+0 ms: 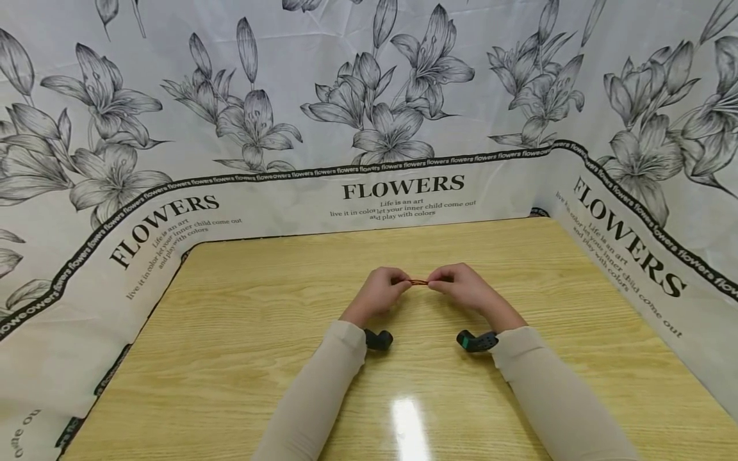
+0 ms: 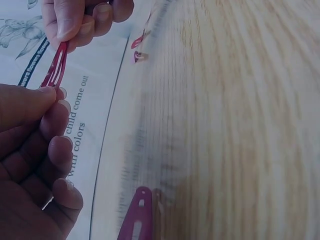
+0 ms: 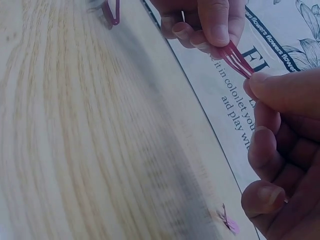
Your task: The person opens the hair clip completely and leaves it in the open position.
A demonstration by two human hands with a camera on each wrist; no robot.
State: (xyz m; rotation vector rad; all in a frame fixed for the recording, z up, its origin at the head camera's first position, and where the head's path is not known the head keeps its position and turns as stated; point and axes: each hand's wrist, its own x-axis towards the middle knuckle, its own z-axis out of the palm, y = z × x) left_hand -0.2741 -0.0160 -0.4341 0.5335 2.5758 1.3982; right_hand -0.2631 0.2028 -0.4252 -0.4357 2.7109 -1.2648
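Observation:
A red snap hair clip (image 1: 419, 282) spans the gap between both hands over the table. My left hand (image 1: 380, 289) pinches one end between thumb and forefinger, while my right hand (image 1: 466, 289) pinches the opposite end the same way. In the left wrist view the clip (image 2: 56, 65) shows its thin slotted metal strips, slightly spread from one another. From the right wrist the same clip (image 3: 235, 57) appears tilted, with the thumbs pressed on its two ends. The other fingers of each hand are curled in beneath.
Another reddish clip (image 2: 139, 215) shows at the lower edge of the left wrist view, and a small pink piece (image 2: 138, 56) lies farther off. The right wrist view has a small pink piece (image 3: 230, 225) at bottom. Flower-printed cloth (image 1: 403, 192) borders the wooden table (image 1: 242, 333).

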